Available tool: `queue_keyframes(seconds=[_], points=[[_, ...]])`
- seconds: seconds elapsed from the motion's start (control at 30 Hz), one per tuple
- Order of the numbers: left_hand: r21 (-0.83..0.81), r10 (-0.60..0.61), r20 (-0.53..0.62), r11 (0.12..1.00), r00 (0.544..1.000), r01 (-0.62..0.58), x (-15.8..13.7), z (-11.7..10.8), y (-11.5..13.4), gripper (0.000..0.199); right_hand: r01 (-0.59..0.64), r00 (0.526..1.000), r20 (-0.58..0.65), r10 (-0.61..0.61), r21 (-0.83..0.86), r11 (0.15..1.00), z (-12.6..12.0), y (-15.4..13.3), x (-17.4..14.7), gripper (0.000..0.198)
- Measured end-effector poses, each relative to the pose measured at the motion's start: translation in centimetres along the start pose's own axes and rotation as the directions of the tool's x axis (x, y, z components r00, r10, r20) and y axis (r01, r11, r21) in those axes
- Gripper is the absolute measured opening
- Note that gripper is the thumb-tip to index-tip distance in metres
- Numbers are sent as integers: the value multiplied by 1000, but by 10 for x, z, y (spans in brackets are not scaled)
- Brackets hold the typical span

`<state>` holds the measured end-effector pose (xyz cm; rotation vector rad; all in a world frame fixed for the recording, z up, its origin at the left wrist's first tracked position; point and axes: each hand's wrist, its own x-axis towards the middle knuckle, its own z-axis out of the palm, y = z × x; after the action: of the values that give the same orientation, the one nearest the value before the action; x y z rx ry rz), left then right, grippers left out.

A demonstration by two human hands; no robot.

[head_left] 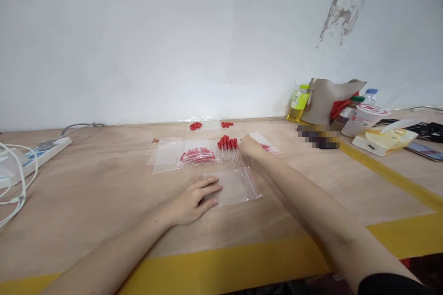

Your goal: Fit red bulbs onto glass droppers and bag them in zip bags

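My left hand (200, 198) lies with fingers stretched out, fingertips at the left edge of a clear zip bag (235, 186) flat on the table. My right hand (252, 148) is farther out, its fingers curled and mostly hidden from view. It is just right of a row of glass droppers with red bulbs (227, 143); whether it grips anything, I cannot make out. Left of the droppers lies a clear bag with red bulbs inside (199, 155). Partly behind my right hand is another bag with red contents (267, 147).
Small piles of red bulbs (195, 126) lie near the wall. Flat clear bags (166, 156) lie at left. A power strip (51, 148) with white cables is at far left. At right stand a drink bottle (298, 103), a grey bag (321, 101), a cup (362, 120) and a tissue pack (384, 138).
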<state>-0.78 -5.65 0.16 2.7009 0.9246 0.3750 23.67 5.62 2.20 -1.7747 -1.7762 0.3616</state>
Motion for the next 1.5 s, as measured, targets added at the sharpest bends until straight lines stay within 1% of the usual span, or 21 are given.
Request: queue_keyframes(seconds=[0.07,0.13,0.2,0.3,0.37,0.43,0.53,0.63,0.7,0.77,0.83,0.87,0.9,0.97,1.03,1.1,1.17,1.3,1.37,1.43,1.5], points=[[1,4,-8,1000,1000,-4,0,0,0,40,-60,998,-5,60,-22,998,-12,5,-4,42],[-1,-1,-16,1000,1000,1,0,0,1,40,-68,998,-12,69,33,997,-24,16,-15,49],[0,-12,-24,1000,1000,12,1,0,2,39,-11,997,-68,28,241,971,-32,30,-30,53],[6,-20,-41,1000,999,21,2,0,3,39,73,984,-174,19,506,860,-31,49,-56,53],[1,-13,-58,1000,998,13,2,1,4,39,72,977,-200,76,640,765,-25,57,-68,51],[-8,-4,-71,1000,997,3,2,1,4,39,72,967,-219,129,722,688,-18,60,-73,50],[-11,0,-74,1000,997,-1,2,1,4,39,84,956,-241,167,771,632,-8,60,-72,50],[1,-6,-72,1000,997,6,3,1,4,38,64,960,-213,182,800,597,-3,54,-72,51],[7,-7,-73,1000,997,8,3,1,4,38,31,965,-168,199,832,554,-2,49,-76,49],[7,-11,-71,1000,997,12,3,1,4,40,-32,972,-88,218,870,492,-4,44,-82,44],[2,-23,-68,1000,997,24,3,1,5,44,-131,977,41,209,888,441,-10,43,-88,35],[-1,-31,-68,1000,997,31,3,1,5,46,-189,975,116,188,880,436,-14,44,-90,31],[-5,-37,-70,999,997,37,3,1,5,48,-245,968,196,154,858,451,-19,47,-91,29],[-15,-43,-76,999,996,42,3,1,6,50,-307,941,334,52,783,541,-31,52,-92,27],[-24,-45,-74,999,996,43,2,0,6,50,-261,912,405,-69,701,663,-41,58,-91,27],[-24,-43,-67,999,997,42,2,0,5,50,-164,895,413,-170,658,735,-45,60,-91,26],[-17,-37,-67,999,997,36,3,1,5,50,-89,897,370,-241,686,722,-42,58,-91,25],[-10,-29,-73,1000,997,28,4,2,3,51,-25,887,287,-361,812,583,-27,52,-92,25],[-9,-24,-74,1000,997,23,4,2,4,51,-17,882,264,-389,845,534,-22,51,-91,25],[-9,-19,-72,1000,997,18,4,1,5,50,-35,884,269,-382,854,519,-20,51,-89,27],[-9,-17,-71,1000,997,16,4,0,6,50,-79,873,323,-365,832,549,-19,52,-89,27]])
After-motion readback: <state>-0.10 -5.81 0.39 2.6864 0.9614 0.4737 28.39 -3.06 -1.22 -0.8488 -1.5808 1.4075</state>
